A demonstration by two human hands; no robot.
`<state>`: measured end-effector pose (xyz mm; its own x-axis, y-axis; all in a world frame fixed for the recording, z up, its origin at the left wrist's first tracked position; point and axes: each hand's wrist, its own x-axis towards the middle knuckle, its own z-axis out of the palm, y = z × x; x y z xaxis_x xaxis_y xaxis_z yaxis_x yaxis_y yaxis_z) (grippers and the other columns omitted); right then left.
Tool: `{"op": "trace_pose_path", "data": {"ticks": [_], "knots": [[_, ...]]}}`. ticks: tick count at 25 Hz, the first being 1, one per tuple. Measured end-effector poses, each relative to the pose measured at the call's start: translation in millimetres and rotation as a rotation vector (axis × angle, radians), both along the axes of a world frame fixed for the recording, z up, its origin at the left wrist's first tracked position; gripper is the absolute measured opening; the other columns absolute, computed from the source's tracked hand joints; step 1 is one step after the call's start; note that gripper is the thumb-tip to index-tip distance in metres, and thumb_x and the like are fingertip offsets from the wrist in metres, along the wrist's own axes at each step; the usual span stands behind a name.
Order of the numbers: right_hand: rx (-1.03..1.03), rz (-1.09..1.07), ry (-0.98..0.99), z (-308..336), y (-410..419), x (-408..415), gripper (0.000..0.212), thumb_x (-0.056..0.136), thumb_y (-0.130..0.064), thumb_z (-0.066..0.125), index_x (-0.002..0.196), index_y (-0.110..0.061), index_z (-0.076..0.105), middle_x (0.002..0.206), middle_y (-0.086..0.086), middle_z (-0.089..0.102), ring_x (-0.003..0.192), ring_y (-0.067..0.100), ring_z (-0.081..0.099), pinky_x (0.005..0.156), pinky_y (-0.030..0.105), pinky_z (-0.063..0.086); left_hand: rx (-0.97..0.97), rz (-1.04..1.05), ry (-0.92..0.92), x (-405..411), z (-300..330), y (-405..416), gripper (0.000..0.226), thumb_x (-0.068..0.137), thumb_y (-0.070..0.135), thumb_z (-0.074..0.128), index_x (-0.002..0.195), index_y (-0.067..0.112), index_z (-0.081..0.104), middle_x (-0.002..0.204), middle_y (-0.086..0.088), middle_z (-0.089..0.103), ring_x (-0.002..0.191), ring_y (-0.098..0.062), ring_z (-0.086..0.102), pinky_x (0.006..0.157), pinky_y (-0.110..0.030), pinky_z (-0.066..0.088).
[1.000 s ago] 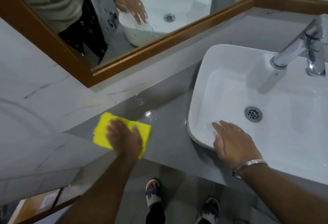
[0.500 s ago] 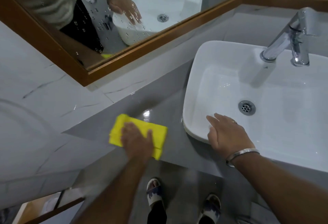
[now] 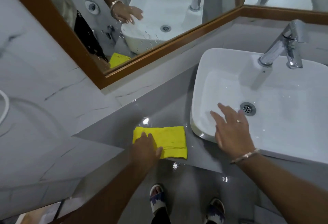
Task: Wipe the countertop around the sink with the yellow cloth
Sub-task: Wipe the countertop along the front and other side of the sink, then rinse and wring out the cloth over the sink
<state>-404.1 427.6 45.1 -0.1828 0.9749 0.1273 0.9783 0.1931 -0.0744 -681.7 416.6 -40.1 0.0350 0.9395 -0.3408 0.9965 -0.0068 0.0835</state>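
Observation:
A folded yellow cloth (image 3: pixel 168 141) lies flat on the glossy grey countertop (image 3: pixel 159 110), just left of the white basin (image 3: pixel 284 131). My left hand (image 3: pixel 144 149) presses down on the cloth's left part, fingers spread over it. My right hand (image 3: pixel 232 131) rests with fingers apart on the basin's front left rim, holding nothing. A bracelet sits on that wrist.
A chrome tap (image 3: pixel 282 46) stands at the basin's back, and a drain (image 3: pixel 247 108) sits in its bowl. A wood-framed mirror (image 3: pixel 142 58) runs along the back wall. Marble-look tiles (image 3: pixel 44 99) close the counter's left end. My sandalled feet (image 3: pixel 158 199) are below the counter edge.
My left hand has slid the cloth to the right along the counter, toward the basin. My right hand has stayed on the basin rim.

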Motion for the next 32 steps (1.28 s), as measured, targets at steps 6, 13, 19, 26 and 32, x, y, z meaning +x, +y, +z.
{"op": "trace_pose_path", "data": {"ticks": [6,13,19,26,32], "knots": [[-0.373,0.294,-0.076,-71.0,-4.5,-137.8,0.091,0.057,-0.027,0.081,0.134,-0.006,0.038,0.136,0.024,0.049,0.123,0.041,0.049,0.095,0.052,0.047,0.128,-0.424,0.060,-84.0,-14.7,18.8,0.097,0.049,0.068,0.078,0.128,0.017,0.055,0.125,-0.012,0.063,0.098,-0.035,0.065,0.079,-0.043,0.053],[-0.640,0.028,-0.167,-86.5,9.3,-168.5,0.032,0.079,-0.017,0.056,0.111,-0.019,0.054,0.109,0.005,0.066,0.101,0.030,0.063,0.084,0.038,0.049,0.171,-0.603,-0.099,-88.8,2.7,41.7,0.031,0.058,0.044,0.077,0.077,0.020,0.070,0.068,-0.002,0.068,0.057,-0.024,0.067,0.043,-0.024,0.047],[-0.916,-0.096,0.453,34.5,21.9,-99.9,0.012,0.071,-0.016,0.062,0.081,-0.010,0.062,0.082,0.013,0.070,0.077,0.030,0.068,0.063,0.034,0.053,0.166,-0.623,-0.325,-37.8,94.3,94.9,0.035,0.079,0.043,0.049,0.094,0.023,0.074,0.088,-0.006,0.070,0.086,-0.026,0.068,0.070,-0.030,0.051],[-1.041,-0.464,1.196,121.4,45.3,61.4,0.011,0.082,-0.001,0.057,0.091,-0.005,0.062,0.072,0.011,0.059,0.048,0.016,0.054,0.048,0.025,0.045,0.567,-0.817,-0.254,108.1,171.3,98.1,0.086,0.067,0.013,0.054,0.148,0.009,0.028,0.158,-0.011,0.025,0.144,-0.030,0.026,0.114,-0.047,0.026],[-1.548,-0.213,1.097,128.2,56.4,173.1,0.023,0.078,-0.017,0.059,0.100,-0.012,0.059,0.064,0.001,0.049,0.051,0.012,0.045,0.050,0.022,0.041,0.686,-0.734,-0.453,266.7,137.6,102.4,0.075,0.082,0.038,0.068,0.140,0.003,0.037,0.144,-0.021,0.046,0.134,-0.036,0.043,0.111,-0.049,0.034]]}}
